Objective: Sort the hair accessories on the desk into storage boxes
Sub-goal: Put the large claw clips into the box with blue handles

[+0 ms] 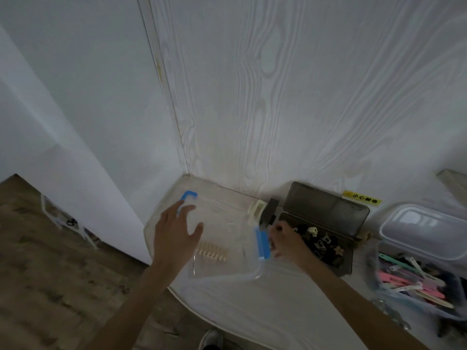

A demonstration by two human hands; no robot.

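White desk (265, 311) against the wall carries a clear storage box (222, 238), the spread, empty left hand (177, 233) over its left side, the right hand (288, 242) gripping its right blue latch (262, 245), cream hair clips (212, 253) lying crosswise inside, nearer the left hand.

Left corner of surface (227, 306) taken up by clear box (222, 238) with blue latches, left hand (177, 233) spread over its left edge, right hand (288, 242) at its right latch; dark tray (326, 223) with raised lid packed just right of it; lidded clear bin (414, 269) blocks far right; bare strip left along near edge; wall (303, 97) closes off back
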